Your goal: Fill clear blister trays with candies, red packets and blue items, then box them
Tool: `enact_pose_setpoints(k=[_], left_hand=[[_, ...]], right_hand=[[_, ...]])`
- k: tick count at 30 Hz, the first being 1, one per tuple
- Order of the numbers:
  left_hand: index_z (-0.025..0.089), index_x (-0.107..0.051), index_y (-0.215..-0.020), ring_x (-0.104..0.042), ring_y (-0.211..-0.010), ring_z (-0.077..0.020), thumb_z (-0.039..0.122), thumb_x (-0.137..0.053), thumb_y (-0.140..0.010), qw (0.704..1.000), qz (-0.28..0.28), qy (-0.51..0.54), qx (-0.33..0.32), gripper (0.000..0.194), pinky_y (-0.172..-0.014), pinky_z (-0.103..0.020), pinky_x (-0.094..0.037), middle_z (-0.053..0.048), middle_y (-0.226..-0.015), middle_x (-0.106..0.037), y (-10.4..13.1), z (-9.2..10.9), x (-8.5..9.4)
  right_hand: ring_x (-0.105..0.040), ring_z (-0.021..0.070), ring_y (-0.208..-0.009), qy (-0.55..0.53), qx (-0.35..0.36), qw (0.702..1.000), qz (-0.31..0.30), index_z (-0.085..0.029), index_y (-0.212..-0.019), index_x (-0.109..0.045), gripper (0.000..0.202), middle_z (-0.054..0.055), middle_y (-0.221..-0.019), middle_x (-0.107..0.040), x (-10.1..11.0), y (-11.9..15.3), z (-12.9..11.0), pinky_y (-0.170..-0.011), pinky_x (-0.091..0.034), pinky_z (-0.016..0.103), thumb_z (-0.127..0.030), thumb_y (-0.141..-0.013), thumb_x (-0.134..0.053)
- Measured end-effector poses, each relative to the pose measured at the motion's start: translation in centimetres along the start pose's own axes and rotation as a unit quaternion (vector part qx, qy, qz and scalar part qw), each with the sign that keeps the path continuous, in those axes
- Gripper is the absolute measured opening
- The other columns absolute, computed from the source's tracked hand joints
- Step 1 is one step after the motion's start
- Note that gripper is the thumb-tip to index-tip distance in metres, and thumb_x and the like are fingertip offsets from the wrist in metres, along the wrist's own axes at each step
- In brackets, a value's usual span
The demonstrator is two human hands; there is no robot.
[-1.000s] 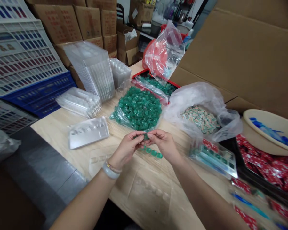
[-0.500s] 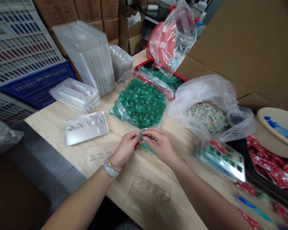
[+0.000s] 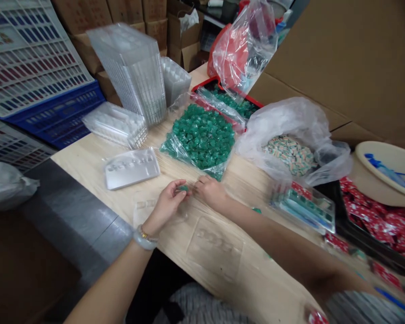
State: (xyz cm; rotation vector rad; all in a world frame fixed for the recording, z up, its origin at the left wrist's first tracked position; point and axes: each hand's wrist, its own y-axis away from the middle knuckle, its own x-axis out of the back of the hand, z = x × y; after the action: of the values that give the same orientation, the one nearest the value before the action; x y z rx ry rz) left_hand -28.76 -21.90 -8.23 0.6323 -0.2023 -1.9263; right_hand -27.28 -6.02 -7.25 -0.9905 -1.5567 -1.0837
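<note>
My left hand (image 3: 167, 202), with a bracelet and a bangle at the wrist, pinches a small green piece (image 3: 182, 188) between thumb and fingers. To its right, my right hand (image 3: 212, 192) is low over the wood with its fingers curled together; what they hold, if anything, is hidden. Just beyond it lies a heap of small green pieces (image 3: 204, 135) on clear plastic. A clear moulded plastic tray (image 3: 145, 205) lies partly behind my left hand. Nearer to me, another clear tray (image 3: 216, 247) lies flat on the wooden table (image 3: 253, 281).
Stacked clear trays (image 3: 131, 72) stand at the back left, with a white-backed pack (image 3: 131, 168) in front. At right are a bag of striped pieces (image 3: 290, 155), a filled clear pack (image 3: 305, 209), red packets (image 3: 378, 216) and a cream basin (image 3: 388, 180). A cardboard flap (image 3: 351, 58) rises behind.
My hands have come apart: the left has drawn left with a green piece, and the right has turned down toward the table, left of where it was. The camera view has shifted slightly.
</note>
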Motion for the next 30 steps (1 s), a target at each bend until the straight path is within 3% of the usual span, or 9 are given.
enact_pose_setpoints(k=[5,9,13,15,17,19,23,26,30], left_hand=[[0.011,-0.056,-0.089,-0.060,-0.066,-0.0106,0.028,-0.063,-0.067,0.999,-0.048,-0.007,0.023,0.029,-0.068,-0.024,-0.046,-0.003,-0.075,-0.063,1.1,0.4,-0.3],[0.011,-0.057,-0.098,-0.060,-0.066,-0.0102,0.031,-0.060,-0.071,0.992,-0.113,0.005,0.053,0.033,-0.068,-0.023,-0.048,-0.004,-0.077,-0.065,2.8,0.0,-2.3],[0.014,-0.031,-0.128,-0.061,-0.070,-0.0130,0.029,-0.053,-0.078,0.984,-0.166,-0.033,0.050,0.057,-0.070,-0.029,-0.049,-0.004,-0.080,-0.064,4.6,-1.5,-4.8],[0.015,-0.031,-0.129,-0.061,-0.077,-0.0154,0.030,-0.048,-0.081,0.973,-0.193,-0.126,-0.003,0.053,-0.073,-0.032,-0.048,-0.007,-0.088,-0.063,5.7,-2.6,-5.6],[0.016,-0.045,-0.118,-0.057,-0.087,-0.0178,0.029,-0.047,-0.081,0.931,-0.207,-0.275,-0.120,0.039,-0.079,-0.035,-0.045,-0.008,-0.097,-0.060,6.6,-3.7,-6.0],[0.017,-0.054,-0.106,-0.051,-0.096,-0.0199,0.027,-0.051,-0.079,0.844,-0.228,-0.421,-0.240,0.029,-0.085,-0.037,-0.040,-0.008,-0.102,-0.058,7.2,-4.8,-6.2],[0.019,-0.057,-0.097,-0.045,-0.098,-0.0212,0.025,-0.056,-0.075,0.687,-0.268,-0.589,-0.330,0.022,-0.087,-0.039,-0.033,-0.006,-0.099,-0.057,7.4,-6.5,-6.2],[0.018,-0.057,-0.095,-0.044,-0.096,-0.0203,0.026,-0.055,-0.077,0.650,-0.265,-0.629,-0.335,0.020,-0.086,-0.037,-0.032,-0.005,-0.098,-0.056,7.2,-7.0,-6.4],[0.019,-0.056,-0.095,-0.043,-0.096,-0.0202,0.028,-0.052,-0.078,0.643,-0.265,-0.636,-0.336,0.020,-0.085,-0.036,-0.030,-0.005,-0.100,-0.055,7.2,-6.8,-6.5]], right_hand=[[-0.051,0.0183,-0.094,-0.207,-0.008,0.969,0.135,-0.015,-0.105,-0.056,0.026,0.009,-0.099,-0.058,1.7,3.2,-1.3,-0.081,-0.041,0.033,-0.018,-0.080,-0.050],[-0.054,0.0109,-0.073,-0.382,-0.031,0.912,0.147,-0.019,-0.094,-0.060,0.020,0.002,-0.081,-0.058,2.7,6.5,-2.5,-0.067,-0.045,0.025,-0.012,-0.078,-0.050],[-0.052,0.0101,-0.068,-0.415,-0.093,0.891,0.161,-0.018,-0.086,-0.059,0.013,0.000,-0.074,-0.055,2.3,11.2,-2.6,-0.062,-0.043,0.024,-0.014,-0.074,-0.055],[-0.051,0.0103,-0.066,-0.401,-0.127,0.891,0.174,-0.017,-0.085,-0.057,0.011,0.000,-0.072,-0.055,1.5,14.3,-2.5,-0.062,-0.043,0.024,-0.017,-0.075,-0.056],[-0.050,0.0109,-0.065,-0.367,-0.170,0.897,0.179,-0.017,-0.084,-0.056,0.008,0.001,-0.071,-0.054,0.3,17.3,-2.5,-0.061,-0.042,0.025,-0.018,-0.076,-0.055],[-0.051,0.0124,-0.067,-0.328,-0.193,0.909,0.171,-0.017,-0.082,-0.056,0.006,0.002,-0.072,-0.054,-1.3,19.7,-2.6,-0.062,-0.043,0.027,-0.017,-0.077,-0.052],[-0.051,0.0166,-0.082,-0.273,-0.137,0.939,0.159,-0.016,-0.087,-0.056,0.013,0.006,-0.083,-0.056,-3.9,21.3,-2.8,-0.073,-0.044,0.031,-0.013,-0.080,-0.046],[-0.050,0.0174,-0.085,-0.238,-0.113,0.953,0.148,-0.016,-0.089,-0.056,0.015,0.007,-0.086,-0.055,-4.5,21.3,-2.6,-0.076,-0.044,0.033,-0.012,-0.081,-0.043],[-0.050,0.0177,-0.085,-0.223,-0.133,0.956,0.135,-0.016,-0.089,-0.056,0.015,0.007,-0.086,-0.055,-4.8,21.7,-1.9,-0.076,-0.044,0.034,-0.014,-0.082,-0.044]])
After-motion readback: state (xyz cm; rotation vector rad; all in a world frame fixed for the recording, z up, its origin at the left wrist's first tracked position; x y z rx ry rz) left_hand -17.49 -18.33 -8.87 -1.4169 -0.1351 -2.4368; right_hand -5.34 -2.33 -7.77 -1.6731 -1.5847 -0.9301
